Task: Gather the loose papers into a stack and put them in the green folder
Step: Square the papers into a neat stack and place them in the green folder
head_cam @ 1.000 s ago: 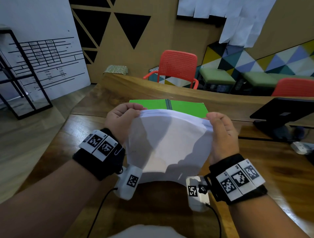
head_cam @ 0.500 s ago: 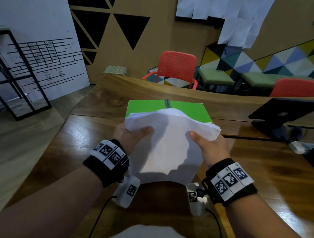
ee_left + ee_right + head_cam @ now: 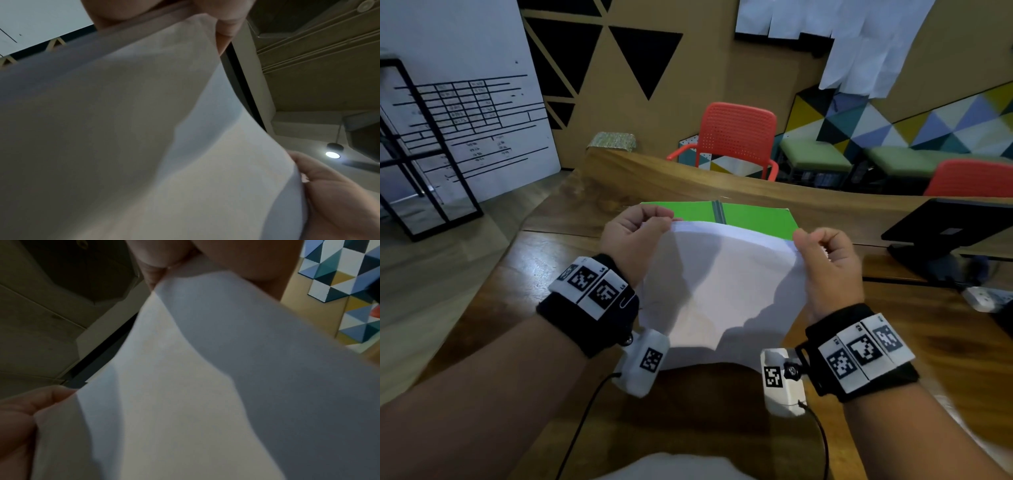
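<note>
A stack of white papers [image 3: 722, 291] stands upright on the wooden table [image 3: 493, 301], its lower edge bowed on the wood. My left hand [image 3: 633, 240] pinches the stack's top left corner and my right hand [image 3: 825, 260] pinches its top right corner. Both wrist views are filled by the papers [image 3: 144, 129] [image 3: 205, 386] seen from below, with the gripping fingers at the top and the other hand at the lower edge. The green folder [image 3: 750, 216] lies open and flat on the table just behind the stack, mostly hidden by it.
A black stand with a dark screen [image 3: 945, 236] sits on the table at the right, with a white device [image 3: 983, 298] near it. Red chairs [image 3: 732, 140] stand beyond the table's far raised edge. A black metal rack [image 3: 421, 164] stands on the floor at the left.
Half a second ago the hands gripped the stack's sides lower down with thumbs on the front sheet. Now both hands are back up at the top corners, and the stack is upright again.
</note>
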Available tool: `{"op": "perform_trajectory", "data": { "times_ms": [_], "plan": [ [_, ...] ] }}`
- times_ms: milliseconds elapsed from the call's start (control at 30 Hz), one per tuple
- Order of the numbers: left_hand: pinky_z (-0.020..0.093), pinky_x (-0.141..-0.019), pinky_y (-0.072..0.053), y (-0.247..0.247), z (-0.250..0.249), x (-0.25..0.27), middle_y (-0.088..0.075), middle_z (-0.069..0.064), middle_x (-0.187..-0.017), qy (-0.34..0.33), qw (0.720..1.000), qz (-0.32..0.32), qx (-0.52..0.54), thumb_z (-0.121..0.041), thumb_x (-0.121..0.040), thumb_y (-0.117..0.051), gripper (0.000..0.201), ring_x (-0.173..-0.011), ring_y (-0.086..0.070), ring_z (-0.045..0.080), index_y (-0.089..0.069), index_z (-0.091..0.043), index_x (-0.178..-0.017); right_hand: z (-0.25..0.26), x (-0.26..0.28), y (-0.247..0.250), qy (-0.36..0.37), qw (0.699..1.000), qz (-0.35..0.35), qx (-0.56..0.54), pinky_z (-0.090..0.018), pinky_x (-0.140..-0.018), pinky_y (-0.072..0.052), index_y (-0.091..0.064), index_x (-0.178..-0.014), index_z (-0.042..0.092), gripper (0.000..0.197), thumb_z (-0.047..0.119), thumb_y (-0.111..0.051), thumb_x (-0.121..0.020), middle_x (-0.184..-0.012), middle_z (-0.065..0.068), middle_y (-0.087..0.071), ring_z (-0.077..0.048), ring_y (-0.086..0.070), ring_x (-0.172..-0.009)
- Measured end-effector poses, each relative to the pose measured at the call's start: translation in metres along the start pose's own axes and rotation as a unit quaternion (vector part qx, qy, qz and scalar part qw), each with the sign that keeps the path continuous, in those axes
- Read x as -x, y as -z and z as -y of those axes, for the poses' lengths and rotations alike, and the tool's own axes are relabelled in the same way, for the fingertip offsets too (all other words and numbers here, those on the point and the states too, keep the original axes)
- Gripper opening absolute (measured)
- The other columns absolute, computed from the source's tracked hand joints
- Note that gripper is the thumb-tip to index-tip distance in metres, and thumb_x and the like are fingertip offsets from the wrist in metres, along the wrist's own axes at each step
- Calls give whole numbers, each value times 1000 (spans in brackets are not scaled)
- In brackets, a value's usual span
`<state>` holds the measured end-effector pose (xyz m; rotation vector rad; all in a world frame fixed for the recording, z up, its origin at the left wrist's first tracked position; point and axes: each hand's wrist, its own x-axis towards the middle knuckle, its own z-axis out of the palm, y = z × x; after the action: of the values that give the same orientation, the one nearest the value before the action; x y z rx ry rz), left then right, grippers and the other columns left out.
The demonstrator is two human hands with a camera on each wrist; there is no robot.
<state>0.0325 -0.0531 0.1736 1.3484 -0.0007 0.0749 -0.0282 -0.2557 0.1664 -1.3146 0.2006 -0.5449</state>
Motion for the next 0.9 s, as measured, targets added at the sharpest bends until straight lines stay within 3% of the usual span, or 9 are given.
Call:
{"op": "perform_trajectory", "data": {
  "times_ms": [100,167,333,433,533,667,767,833,900],
  "plan": [
    [29,-65,-49,8,8,2,-68,-6,-61,-19,999,11,-34,-51,-50,-68,36,-62,-62,11,-67,-21,-70,-8,4,5,-37,998,43,-19,-36,-68,-53,-60,-78,34,62,56,-87,-27,-86,-3,-62,-20,-59,-74],
    [26,-65,-53,9,16,9,-69,-11,-62,-31,995,42,-88,-71,-34,-71,71,-60,-64,-1,-65,-20,-82,-12,8,3,-40,998,49,-2,-31,-59,-53,-63,-72,27,43,35,-89,-38,-71,4,-68,-12,-62,-59],
    [3,-37,-39,1,14,26,-61,-19,-39,-1,991,0,-131,-14,-74,-74,12,-34,-52,-12,-64,-16,-68,-8,12,-5,4,1000,0,0,-25,-54,-44,-65,-52,26,32,1,-74,-70,-49,9,-60,-10,-53,-49],
    [4,-37,-40,5,17,30,-60,-23,-38,-8,991,-6,-132,-10,-74,-73,18,-35,-53,-12,-62,-20,-64,-8,16,-2,6,1000,9,-18,-26,-55,-44,-64,-52,28,19,26,-83,-53,-52,9,-61,-12,-53,-52],
    [6,-37,-43,12,30,27,-60,-24,-37,40,988,1,-147,-12,-71,-77,20,-36,-55,-11,-62,-21,-63,-11,14,1,-17,999,30,-15,-23,-50,-51,-64,-60,28,49,50,-87,-23,-57,7,-67,-10,-60,-51],
    [6,-32,-40,7,24,30,-54,-19,-29,85,987,-3,-137,-14,-74,-75,24,-33,-54,-3,-58,-19,-57,15,-3,10,59,997,-18,41,-33,-79,-55,-60,-81,34,50,45,-86,-40,-83,12,-63,-10,-60,-81],
    [11,-35,-39,-8,7,35,-54,-9,-30,37,986,22,-161,-11,-75,-73,23,-32,-49,3,-61,-13,-54,48,-9,11,178,954,6,242,-34,-105,-39,-53,-105,36,54,23,-83,-62,-111,14,-53,-6,-47,-112],
    [17,-44,-44,-17,-3,35,-58,-12,-41,-41,972,60,-225,-15,-74,-74,20,-44,-52,5,-66,-13,-56,59,-5,2,204,894,132,377,-28,-102,-37,-50,-112,42,61,33,-82,-60,-117,14,-55,-4,-48,-114],
    [19,-50,-46,-22,-12,36,-61,-11,-54,-116,946,119,-277,-18,-75,-74,13,-51,-51,2,-70,-12,-64,58,1,-10,177,841,234,455,-30,-88,-45,-57,-88,51,32,41,-76,-64,-96,15,-65,-8,-59,-96]
  ]
}}
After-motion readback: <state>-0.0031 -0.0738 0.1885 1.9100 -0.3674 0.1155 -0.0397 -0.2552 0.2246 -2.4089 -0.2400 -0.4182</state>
